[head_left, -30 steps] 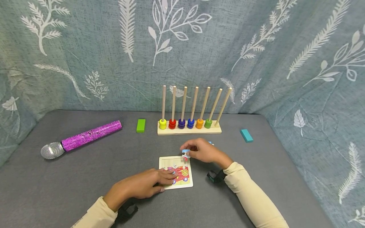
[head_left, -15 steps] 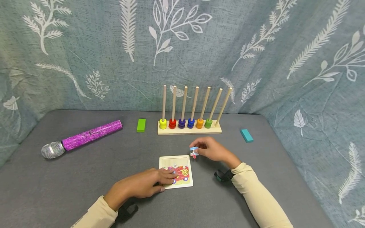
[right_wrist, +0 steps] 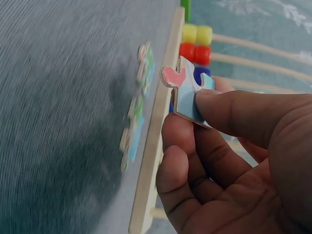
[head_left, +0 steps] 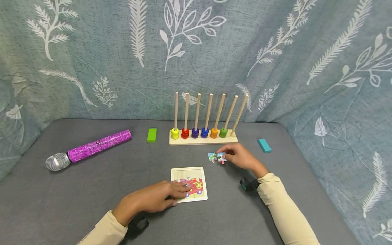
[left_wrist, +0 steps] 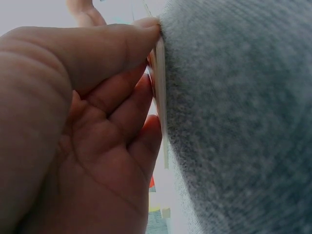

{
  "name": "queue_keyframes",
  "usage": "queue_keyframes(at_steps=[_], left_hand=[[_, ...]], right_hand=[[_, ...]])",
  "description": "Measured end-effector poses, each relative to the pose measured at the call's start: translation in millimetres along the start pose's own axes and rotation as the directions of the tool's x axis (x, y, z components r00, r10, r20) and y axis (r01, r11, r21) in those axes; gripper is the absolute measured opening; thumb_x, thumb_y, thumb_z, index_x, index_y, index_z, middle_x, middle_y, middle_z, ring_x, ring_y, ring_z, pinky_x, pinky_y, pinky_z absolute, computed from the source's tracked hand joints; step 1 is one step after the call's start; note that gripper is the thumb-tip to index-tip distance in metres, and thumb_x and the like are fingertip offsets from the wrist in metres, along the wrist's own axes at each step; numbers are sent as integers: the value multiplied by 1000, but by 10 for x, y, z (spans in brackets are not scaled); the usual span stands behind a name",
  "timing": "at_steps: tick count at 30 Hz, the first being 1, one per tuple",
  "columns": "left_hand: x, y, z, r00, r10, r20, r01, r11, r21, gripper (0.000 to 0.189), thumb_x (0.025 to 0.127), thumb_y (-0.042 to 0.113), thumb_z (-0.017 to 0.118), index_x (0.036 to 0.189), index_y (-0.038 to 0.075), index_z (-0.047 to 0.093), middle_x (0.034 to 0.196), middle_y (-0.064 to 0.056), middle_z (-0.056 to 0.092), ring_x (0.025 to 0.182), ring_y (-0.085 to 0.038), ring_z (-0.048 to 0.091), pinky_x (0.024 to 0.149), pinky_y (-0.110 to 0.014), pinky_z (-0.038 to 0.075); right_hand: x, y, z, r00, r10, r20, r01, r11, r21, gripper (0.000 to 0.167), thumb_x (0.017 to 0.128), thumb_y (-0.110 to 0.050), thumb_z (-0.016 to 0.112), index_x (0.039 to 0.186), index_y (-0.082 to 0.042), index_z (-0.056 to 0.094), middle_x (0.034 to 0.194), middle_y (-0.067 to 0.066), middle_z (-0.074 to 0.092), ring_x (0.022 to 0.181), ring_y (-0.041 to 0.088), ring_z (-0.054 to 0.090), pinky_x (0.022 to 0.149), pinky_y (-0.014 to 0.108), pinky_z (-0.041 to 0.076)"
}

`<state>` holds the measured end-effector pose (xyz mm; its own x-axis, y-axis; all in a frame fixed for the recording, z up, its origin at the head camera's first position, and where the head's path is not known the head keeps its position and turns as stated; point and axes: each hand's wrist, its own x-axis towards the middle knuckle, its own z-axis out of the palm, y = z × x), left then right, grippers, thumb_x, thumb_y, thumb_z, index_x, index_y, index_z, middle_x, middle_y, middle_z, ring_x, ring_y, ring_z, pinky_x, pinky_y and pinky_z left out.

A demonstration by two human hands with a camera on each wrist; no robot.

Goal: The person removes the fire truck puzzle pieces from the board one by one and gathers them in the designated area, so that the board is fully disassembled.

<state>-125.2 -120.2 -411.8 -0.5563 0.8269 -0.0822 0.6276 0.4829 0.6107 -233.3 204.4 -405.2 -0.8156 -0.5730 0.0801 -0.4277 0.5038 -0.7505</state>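
Since half a second ago, my right hand [head_left: 240, 156] has carried a puzzle piece [head_left: 222, 157] rightward, away from the corner of the wooden tray [head_left: 187, 168]; my left hand [head_left: 156, 197] looks unmoved. Far to the left lies the sparkly purple microphone [head_left: 99, 145], then, toward the back, the green block [head_left: 151, 135]. My left hand comes next, fingers laid across the tray's left part, thumb at its edge, resting and not clenched. The tray lies flat, fitted pieces [head_left: 195, 188] low in it and bare wood above. If those fingers drag sideways, I could skid the tray or work the fitted pieces up. Behind it stands the peg rack [head_left: 203, 141]. Right of the tray, loose pieces [right_wrist: 146, 68] lie on the table [head_left: 61, 200]; from my head's view, my hand may hide some. Just by them I pinch the puzzle piece between thumb and fingers, raised clear of the table. My thumb covers only one end, so a careless squeeze could flip it out, and coming down too close could nudge the loose pieces or overlap them. Farthest right, the teal block [head_left: 264, 145] sits apart from my hand.
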Motion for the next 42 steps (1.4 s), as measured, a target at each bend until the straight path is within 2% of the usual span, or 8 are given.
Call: queue_keyframes(at_steps=[10, 18, 25, 33, 42], left_hand=[[-11, 3, 6, 1000, 21, -15, -21, 1000, 6, 37, 94, 3, 60, 130, 6, 63, 142, -1, 51, 133, -27, 43, 107, -48, 36], [-7, 11, 18, 1000, 14, -22, -14, 1000, 0, 37, 94, 2, 60, 130, 5, 63, 143, -1, 51, 134, -27, 43, 108, -47, 35], [-15, 6, 23, 1000, 9, -22, -10, 1000, -19, 37, 93, 1, 60, 130, 4, 63, 142, -2, 51, 134, -28, 43, 108, -47, 35], [-24, 7, 8, 1000, 7, -25, -8, 999, -31, 38, 93, 0, 60, 130, 4, 62, 142, -2, 52, 134, -28, 43, 107, -48, 36], [-10, 20, 25, 998, -13, -57, 10, 999, -47, 35, 94, 4, 60, 129, 4, 64, 139, -2, 54, 132, -27, 46, 107, -49, 36]], right_hand=[[-46, 120, -158, 997, 72, -29, -72, 997, -30, 21, 93, 5, 58, 109, 4, 70, 101, 13, 68, 82, 19, 58, 70, 33, 47], [-50, 310, -208, 996, 78, -49, -80, 996, -39, 21, 92, 7, 57, 109, 7, 69, 107, 19, 68, 96, 29, 62, 81, 40, 50], [-86, 376, -234, 990, 127, -67, -130, 990, -46, 21, 91, 6, 58, 107, 6, 70, 105, 18, 68, 93, 27, 61, 78, 39, 49], [-81, 381, -228, 978, 187, -90, -196, 975, -105, 22, 91, 4, 58, 109, 5, 71, 103, 17, 68, 86, 24, 61, 74, 38, 50], [-59, 395, -201, 978, 172, -121, -192, 965, -178, 20, 88, 5, 61, 104, 4, 73, 91, 13, 64, 76, 21, 54, 66, 35, 45]])
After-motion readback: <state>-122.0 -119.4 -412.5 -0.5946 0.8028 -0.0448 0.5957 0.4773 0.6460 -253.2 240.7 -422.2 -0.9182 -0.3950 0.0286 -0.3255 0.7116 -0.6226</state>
